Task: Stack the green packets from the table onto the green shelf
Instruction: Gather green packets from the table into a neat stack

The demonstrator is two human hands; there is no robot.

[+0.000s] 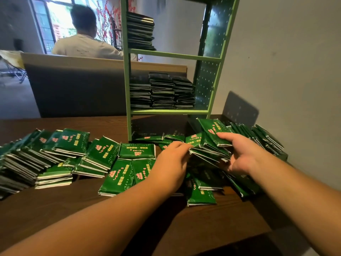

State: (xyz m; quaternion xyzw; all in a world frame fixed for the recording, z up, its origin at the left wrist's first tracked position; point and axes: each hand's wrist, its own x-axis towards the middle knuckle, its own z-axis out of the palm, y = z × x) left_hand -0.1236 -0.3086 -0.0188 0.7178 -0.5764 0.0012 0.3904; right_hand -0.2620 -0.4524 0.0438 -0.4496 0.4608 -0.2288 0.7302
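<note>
— While green packets [136, 151] lie spread across the dark wooden worktop [55, 206], what are the two hands doing?

— Both meet at a fanned bundle of packets [212, 145] lifted just in front of the green shelf [127, 89]. The right hand [245, 156] grips the bundle from the right, thumb on the top packet, fingers curled underneath. The left hand [171, 163] touches its left edge with fingers nearly straight, holding nothing that can be made out.

— And the rest of the stock?

— Leaning rows sit at the worktop's left [27, 157] and far right [267, 141]. On the shelf, three piles [162, 91] fill the lower level and one pile [140, 32] stands above. Behind, a person in a white shirt [84, 43] faces a window.
</note>
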